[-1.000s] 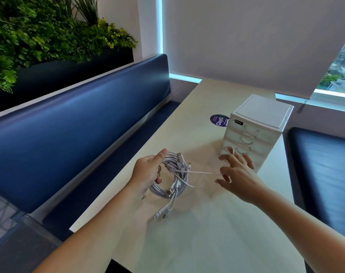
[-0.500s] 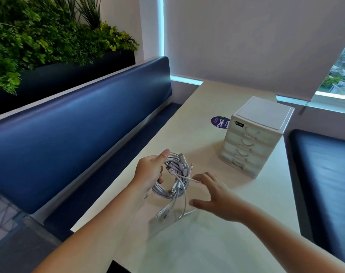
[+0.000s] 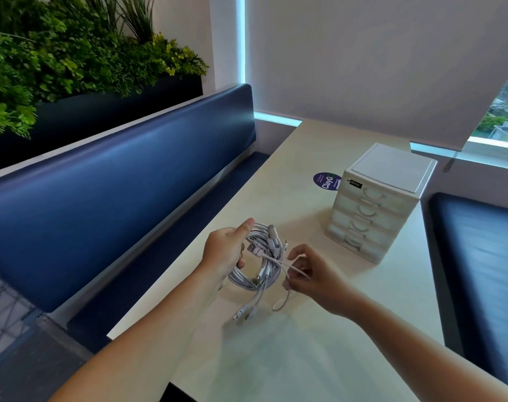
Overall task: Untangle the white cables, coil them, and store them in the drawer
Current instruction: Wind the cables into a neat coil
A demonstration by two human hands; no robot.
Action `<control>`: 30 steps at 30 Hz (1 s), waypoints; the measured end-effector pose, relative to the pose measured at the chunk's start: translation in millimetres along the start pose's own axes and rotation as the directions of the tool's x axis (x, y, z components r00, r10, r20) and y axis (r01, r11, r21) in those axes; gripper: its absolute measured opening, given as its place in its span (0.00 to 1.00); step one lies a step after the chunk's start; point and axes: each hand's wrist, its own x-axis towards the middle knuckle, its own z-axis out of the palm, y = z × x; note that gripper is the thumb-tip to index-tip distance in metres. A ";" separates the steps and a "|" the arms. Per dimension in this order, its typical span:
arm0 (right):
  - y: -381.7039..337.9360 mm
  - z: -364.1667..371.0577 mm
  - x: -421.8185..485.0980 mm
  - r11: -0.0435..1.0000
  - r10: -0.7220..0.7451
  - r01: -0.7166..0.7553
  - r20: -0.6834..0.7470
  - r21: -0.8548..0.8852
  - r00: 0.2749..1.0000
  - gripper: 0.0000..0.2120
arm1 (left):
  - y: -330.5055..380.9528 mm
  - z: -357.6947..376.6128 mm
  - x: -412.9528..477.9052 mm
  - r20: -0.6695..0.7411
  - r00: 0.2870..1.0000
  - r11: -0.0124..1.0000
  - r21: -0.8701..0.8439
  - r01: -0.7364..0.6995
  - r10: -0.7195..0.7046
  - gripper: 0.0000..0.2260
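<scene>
Head view only. The left hand has its fingers curled round the near-left side of a coiled bundle of thin white charging cables, thumb laid across the top of the loop. The right hand pinches one single white strand that comes out of the bundle's right side, thumb and fingertips pressed together on it and the other fingers curled in loosely. A short slack loop of that strand hangs below the right hand.

The bundle sits over the pale cream bench, between the two hands and toward its left edge. I can't tell if it's actually touching the surface. The coil is an oval whose long axis runs from the far side toward the person, and a bunch of loose plug ends trail off the near end, pointing back at the person.

Further back and to the right stands a small white plastic four-drawer organiser, well apart from the hands, all drawer fronts pushed in. Just beside it on the left lies a round purple sticker. A dark blue padded booth seat runs along the left with green plants in a planter above it. A grey roller blind covers most of the window behind.
</scene>
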 end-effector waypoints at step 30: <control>-3.2 -3.7 -4.5 0.931 -0.064 0.005 -0.152 -0.364 0.986 0.15 | -9.4 20.8 -3.8 0.041 0.994 0.990 -0.101 0.103 -0.099 0.17</control>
